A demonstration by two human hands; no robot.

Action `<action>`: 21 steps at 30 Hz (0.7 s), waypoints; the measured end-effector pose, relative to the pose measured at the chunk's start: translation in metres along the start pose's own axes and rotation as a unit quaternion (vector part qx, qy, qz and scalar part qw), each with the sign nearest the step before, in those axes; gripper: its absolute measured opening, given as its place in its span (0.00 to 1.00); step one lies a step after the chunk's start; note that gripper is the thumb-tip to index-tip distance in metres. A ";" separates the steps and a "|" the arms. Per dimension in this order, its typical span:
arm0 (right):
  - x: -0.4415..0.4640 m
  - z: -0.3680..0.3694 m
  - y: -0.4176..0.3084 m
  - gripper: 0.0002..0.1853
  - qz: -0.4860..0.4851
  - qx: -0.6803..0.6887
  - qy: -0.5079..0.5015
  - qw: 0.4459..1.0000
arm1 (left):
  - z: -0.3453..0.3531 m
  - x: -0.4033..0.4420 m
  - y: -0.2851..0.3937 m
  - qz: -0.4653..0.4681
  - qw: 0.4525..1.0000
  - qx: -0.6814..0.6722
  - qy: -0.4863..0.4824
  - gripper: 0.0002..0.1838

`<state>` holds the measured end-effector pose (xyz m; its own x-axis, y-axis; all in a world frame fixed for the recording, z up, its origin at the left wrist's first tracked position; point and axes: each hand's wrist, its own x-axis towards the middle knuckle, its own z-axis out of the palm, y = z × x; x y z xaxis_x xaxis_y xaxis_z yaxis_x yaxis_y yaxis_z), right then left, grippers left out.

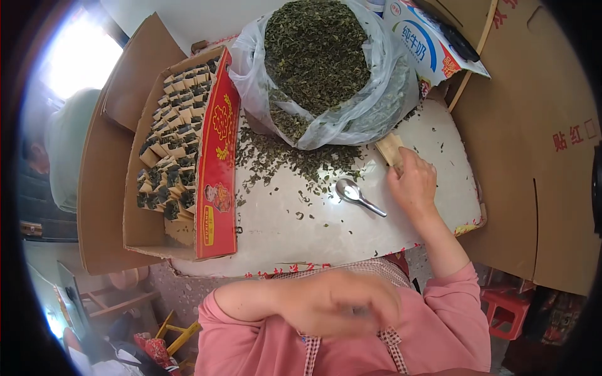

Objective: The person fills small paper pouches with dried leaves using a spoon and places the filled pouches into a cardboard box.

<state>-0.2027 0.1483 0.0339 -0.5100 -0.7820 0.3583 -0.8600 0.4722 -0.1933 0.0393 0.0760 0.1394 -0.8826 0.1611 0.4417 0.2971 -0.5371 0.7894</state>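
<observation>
My right hand [415, 182] is closed on a small stack of tan paper bags [390, 148] beside the plastic bag at the table's right. In front of my chest, my left hand [345, 301] is smeared by motion; its fingers look curled, but I cannot make out whether they hold anything. A metal spoon [359, 195] lies on the white tabletop [282, 232], left of my right hand. Dried, crumbled green leaves [316, 59] fill an open clear plastic bag [376, 122], and loose leaves [301, 166] are scattered below it.
At the left stands a red-sided cardboard box [216, 163] packed with rows of small leaf-filled paper bags [179, 135]. A milk carton box [433, 44] with a dark object [454, 41] on it is at the back right. Large cardboard sheets [527, 144] wall the right side.
</observation>
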 end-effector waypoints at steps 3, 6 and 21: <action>-0.009 -0.007 0.001 0.23 0.022 0.045 0.027 0.998 | -0.014 -0.009 -0.017 -0.137 0.954 -0.036 0.265 0.10; -0.020 -0.010 0.004 0.25 0.049 0.118 0.054 0.990 | -0.048 -0.013 -0.060 -0.147 0.873 -0.001 0.465 0.18; -0.052 -0.015 -0.064 0.09 0.005 0.396 0.046 0.917 | -0.060 0.004 -0.089 -0.121 0.845 0.119 0.507 0.41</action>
<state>-0.1214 0.1646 0.0411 -0.5461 -0.7240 0.4214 -0.6167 0.0071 -0.7871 -0.0130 0.0747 0.0456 -0.7505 -0.6153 -0.2413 0.0224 -0.3885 0.9212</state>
